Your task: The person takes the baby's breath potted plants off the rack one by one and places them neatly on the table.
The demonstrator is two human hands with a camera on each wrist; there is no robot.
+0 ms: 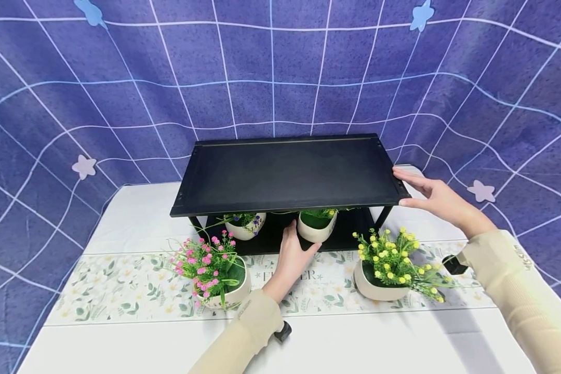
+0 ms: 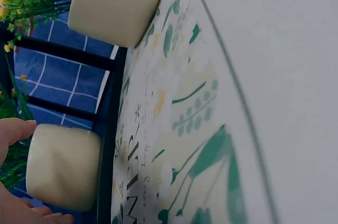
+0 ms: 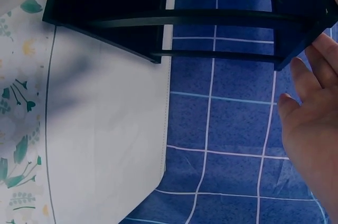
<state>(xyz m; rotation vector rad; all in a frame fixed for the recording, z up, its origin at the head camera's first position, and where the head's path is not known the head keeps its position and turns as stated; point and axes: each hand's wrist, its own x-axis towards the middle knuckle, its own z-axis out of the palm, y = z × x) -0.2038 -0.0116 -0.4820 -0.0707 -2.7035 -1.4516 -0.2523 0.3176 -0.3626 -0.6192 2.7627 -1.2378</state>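
On the lower level of a black two-tier shelf [image 1: 290,174], my left hand [image 1: 293,257] is at a cream flower pot [image 1: 315,232] with yellow flowers. Its thumb and fingers spread to either side of this pot [image 2: 64,166] in the left wrist view, fingertips right at the wall. My right hand [image 1: 441,200] touches the right end of the top board, fingers extended along the edge and thumb by the front corner. The right wrist view shows that hand [image 3: 317,108] beside the shelf's end rails [image 3: 211,19]. The upper board hides part of the lower level.
Another cream pot [image 1: 246,228] with purple flowers stands left on the lower level. Before the shelf, a pink-flowered pot [image 1: 236,293] is at left and a yellow-flowered pot [image 1: 378,291] at right. They stand on a flower-printed runner [image 1: 135,291]. A blue gridded curtain [image 1: 280,67] hangs behind.
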